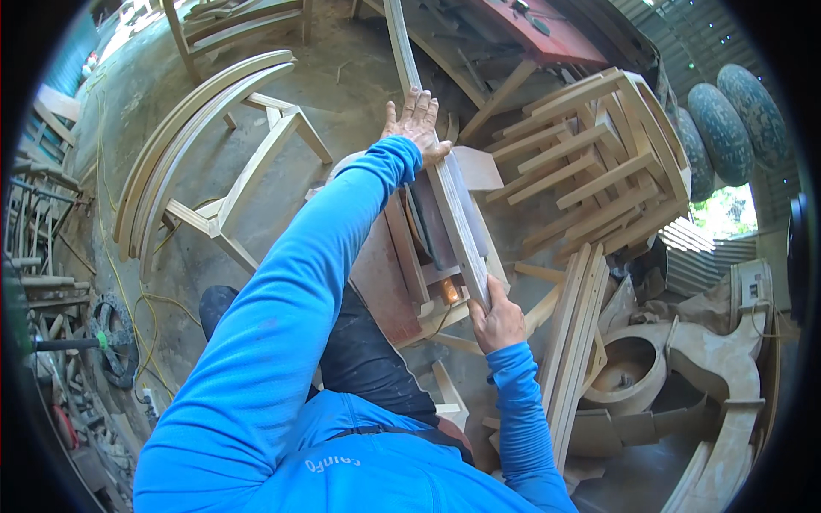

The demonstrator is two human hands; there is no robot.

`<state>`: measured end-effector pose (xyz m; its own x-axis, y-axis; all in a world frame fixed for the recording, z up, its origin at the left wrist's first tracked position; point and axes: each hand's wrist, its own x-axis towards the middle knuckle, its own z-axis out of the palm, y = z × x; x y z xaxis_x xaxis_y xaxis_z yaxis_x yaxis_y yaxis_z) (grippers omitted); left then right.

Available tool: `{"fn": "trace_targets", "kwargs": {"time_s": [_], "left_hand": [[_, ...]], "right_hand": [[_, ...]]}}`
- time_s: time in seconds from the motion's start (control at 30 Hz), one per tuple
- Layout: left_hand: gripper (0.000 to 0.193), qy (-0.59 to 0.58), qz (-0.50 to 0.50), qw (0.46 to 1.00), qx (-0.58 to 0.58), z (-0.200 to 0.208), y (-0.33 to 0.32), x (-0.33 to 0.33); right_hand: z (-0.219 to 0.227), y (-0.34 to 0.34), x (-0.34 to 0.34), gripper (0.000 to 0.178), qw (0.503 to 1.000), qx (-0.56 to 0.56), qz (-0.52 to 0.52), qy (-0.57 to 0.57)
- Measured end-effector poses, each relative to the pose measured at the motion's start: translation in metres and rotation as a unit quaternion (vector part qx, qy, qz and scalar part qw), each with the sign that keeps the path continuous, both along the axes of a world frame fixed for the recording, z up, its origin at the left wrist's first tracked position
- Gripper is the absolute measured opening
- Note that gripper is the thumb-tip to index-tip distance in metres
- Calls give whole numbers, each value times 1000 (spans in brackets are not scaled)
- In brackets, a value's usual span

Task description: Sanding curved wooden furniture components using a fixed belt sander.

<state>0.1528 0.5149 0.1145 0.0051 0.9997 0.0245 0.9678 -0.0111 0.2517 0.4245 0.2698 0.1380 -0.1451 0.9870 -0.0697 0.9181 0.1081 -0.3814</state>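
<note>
A long, slightly curved wooden strip (453, 209) runs from the top middle of the view down toward me, over a low wooden stand (385, 265). My left hand (416, 126) lies on the strip with its fingers spread and stretched out. At the strip's near end, my right hand (500, 318) is closed around the wood, thumb on its left side. Beneath the strip, a grey band-like surface (428, 222) shows in the stand, and a shiny orange-brown part (449, 291) sits near its front. The strip hides much of what lies under it.
Left stand curved wooden pieces (184, 128) and a chair-like frame (256, 175). Slatted wooden frames (590, 158) are stacked at right, with long planks (569, 342) below. A yellow cord (150, 329) trails over the floor at left. A red tabletop (543, 30) stands far back.
</note>
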Motion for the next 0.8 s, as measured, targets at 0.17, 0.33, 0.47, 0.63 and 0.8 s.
{"fn": "trace_targets", "kwargs": {"time_s": [0.17, 0.33, 0.47, 0.63, 0.8], "left_hand": [[92, -51, -31, 998, 22, -6, -71, 56], [92, -66, -40, 997, 19, -11, -169, 109], [95, -85, -79, 993, -13, -5, -245, 145], [97, -124, -126, 983, -50, 7, -289, 127], [85, -49, -103, 992, 50, 46, -323, 57]], "right_hand": [[25, -68, 46, 50, 1000, -17, -13, -8], [50, -159, 98, 50, 999, -33, -7, 0], [65, -235, 135, 51, 996, -83, -31, -25], [84, -277, 137, 49, 996, -78, -37, -11], [68, -254, 124, 48, 999, -38, -22, 15]]}}
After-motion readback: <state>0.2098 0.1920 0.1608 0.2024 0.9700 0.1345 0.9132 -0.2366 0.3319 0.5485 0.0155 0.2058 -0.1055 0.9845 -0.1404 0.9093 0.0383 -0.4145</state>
